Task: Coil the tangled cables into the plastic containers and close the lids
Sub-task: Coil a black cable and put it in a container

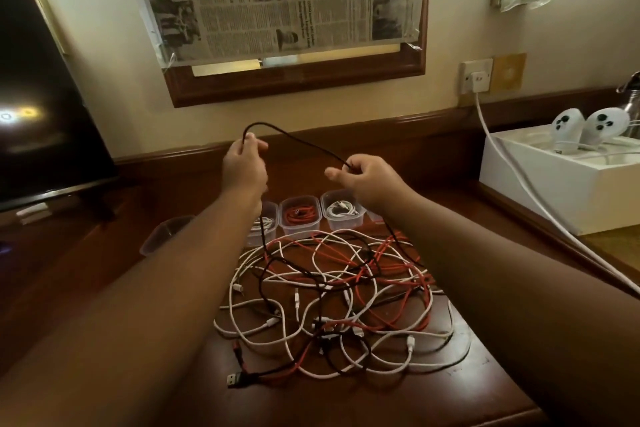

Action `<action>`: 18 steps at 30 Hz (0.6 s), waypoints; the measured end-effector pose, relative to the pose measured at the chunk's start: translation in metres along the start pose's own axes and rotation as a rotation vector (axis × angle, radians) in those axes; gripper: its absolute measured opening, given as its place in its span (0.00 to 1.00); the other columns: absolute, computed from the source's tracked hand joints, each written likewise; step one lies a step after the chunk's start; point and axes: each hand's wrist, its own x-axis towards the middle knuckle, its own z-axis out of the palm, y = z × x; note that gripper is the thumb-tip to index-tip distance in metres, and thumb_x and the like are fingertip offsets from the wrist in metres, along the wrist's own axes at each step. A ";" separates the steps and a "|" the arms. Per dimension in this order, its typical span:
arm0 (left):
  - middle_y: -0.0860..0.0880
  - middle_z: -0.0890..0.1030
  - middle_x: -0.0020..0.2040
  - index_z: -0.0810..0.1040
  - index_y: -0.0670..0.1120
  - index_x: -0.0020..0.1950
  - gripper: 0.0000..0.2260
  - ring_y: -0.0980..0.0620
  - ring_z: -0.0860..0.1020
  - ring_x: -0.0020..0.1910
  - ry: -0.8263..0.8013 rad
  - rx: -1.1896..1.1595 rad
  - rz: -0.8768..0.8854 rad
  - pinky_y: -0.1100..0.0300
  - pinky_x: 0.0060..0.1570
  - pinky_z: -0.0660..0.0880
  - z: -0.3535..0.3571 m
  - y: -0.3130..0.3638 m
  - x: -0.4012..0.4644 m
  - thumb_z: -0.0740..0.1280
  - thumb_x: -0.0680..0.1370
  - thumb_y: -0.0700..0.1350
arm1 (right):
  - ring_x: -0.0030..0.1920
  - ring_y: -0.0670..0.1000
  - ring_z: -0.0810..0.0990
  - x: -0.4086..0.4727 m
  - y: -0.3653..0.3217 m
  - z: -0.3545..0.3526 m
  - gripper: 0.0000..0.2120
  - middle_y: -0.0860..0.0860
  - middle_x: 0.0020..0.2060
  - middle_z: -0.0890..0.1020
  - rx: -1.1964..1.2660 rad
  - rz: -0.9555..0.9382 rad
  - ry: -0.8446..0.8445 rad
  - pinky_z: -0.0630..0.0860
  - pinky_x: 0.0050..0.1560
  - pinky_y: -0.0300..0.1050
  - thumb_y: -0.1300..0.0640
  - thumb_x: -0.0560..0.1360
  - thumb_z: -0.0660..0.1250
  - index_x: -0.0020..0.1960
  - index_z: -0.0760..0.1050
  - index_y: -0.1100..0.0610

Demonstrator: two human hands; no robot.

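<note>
A black cable (pixel 294 139) arcs between my two raised hands above the desk. My left hand (pixel 244 166) pinches one part of it and my right hand (pixel 367 180) pinches another; both ends hang down into the pile. Below lies a tangle of white, red and black cables (pixel 332 298) on the wooden desk (pixel 194 388). Behind the pile stand clear plastic containers: one with a white cable (pixel 266 224) partly behind my left arm, one with a coiled red cable (pixel 299 215), one with a coiled white cable (pixel 341 210). An empty container (pixel 162 236) sits to the left.
A dark TV screen (pixel 41 114) stands at the left. At the right is a white box (pixel 568 180) with two white controllers (pixel 585 130). A white charger cord (pixel 512 170) runs from the wall socket (pixel 476 76) across the desk's right edge. A newspaper-covered frame hangs behind.
</note>
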 end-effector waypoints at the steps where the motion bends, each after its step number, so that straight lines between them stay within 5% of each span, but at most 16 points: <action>1: 0.53 0.66 0.31 0.77 0.49 0.51 0.15 0.57 0.63 0.25 -0.062 -0.032 -0.025 0.60 0.25 0.60 0.003 0.006 0.000 0.53 0.85 0.54 | 0.33 0.45 0.75 -0.002 -0.002 0.003 0.12 0.52 0.34 0.78 0.028 0.033 -0.046 0.72 0.30 0.37 0.47 0.77 0.70 0.42 0.74 0.55; 5: 0.51 0.68 0.33 0.79 0.45 0.54 0.16 0.56 0.66 0.29 -0.292 -0.211 -0.069 0.61 0.29 0.64 0.021 0.025 -0.022 0.53 0.85 0.50 | 0.40 0.46 0.77 -0.010 -0.016 0.019 0.17 0.51 0.46 0.81 0.124 0.114 -0.245 0.71 0.35 0.39 0.45 0.74 0.72 0.56 0.77 0.55; 10: 0.49 0.80 0.50 0.83 0.57 0.55 0.15 0.52 0.74 0.49 -0.395 0.051 0.162 0.55 0.51 0.71 0.017 0.023 -0.030 0.55 0.85 0.51 | 0.32 0.45 0.72 -0.017 -0.025 0.029 0.13 0.52 0.43 0.80 0.186 0.135 -0.379 0.67 0.32 0.39 0.47 0.79 0.66 0.55 0.80 0.55; 15: 0.46 0.80 0.49 0.82 0.53 0.58 0.15 0.52 0.77 0.43 -0.424 -0.098 0.013 0.59 0.37 0.74 0.000 -0.002 -0.033 0.59 0.82 0.57 | 0.33 0.46 0.73 -0.012 -0.030 0.026 0.10 0.50 0.37 0.76 0.274 0.145 -0.166 0.69 0.32 0.40 0.53 0.82 0.60 0.47 0.75 0.55; 18: 0.48 0.81 0.45 0.80 0.51 0.56 0.10 0.57 0.79 0.41 -0.590 0.191 0.114 0.59 0.42 0.74 -0.016 -0.038 -0.056 0.62 0.82 0.54 | 0.35 0.49 0.75 -0.002 -0.022 0.019 0.09 0.52 0.38 0.78 0.656 0.203 0.007 0.73 0.33 0.42 0.54 0.83 0.58 0.46 0.73 0.55</action>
